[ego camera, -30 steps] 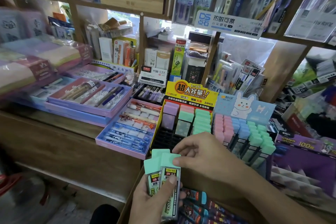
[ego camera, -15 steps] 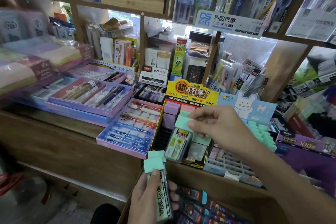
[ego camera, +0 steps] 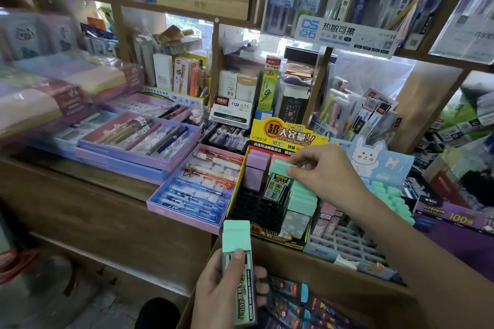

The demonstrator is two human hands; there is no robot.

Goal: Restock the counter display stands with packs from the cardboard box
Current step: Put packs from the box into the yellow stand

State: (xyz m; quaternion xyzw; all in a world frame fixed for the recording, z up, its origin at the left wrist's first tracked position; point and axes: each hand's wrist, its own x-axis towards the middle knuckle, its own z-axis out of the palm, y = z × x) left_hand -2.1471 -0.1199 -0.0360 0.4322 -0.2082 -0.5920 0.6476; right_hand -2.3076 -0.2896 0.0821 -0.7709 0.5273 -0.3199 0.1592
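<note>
A: What lies left of the grip of the right hand?
B: A pink-rimmed pen tray, near it. Farther left and a little higher, a purple pen tray.
A: And above the grip?
B: A green refill box, upright. Higher still, a white sign with a blue logo.
A: To its right?
B: A purple box marked "100", lower down and well apart.

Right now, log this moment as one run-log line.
right hand: pinches mint pack over yellow stand | left hand: grips spare mint pack | state: pack tilted, not yet released
</note>
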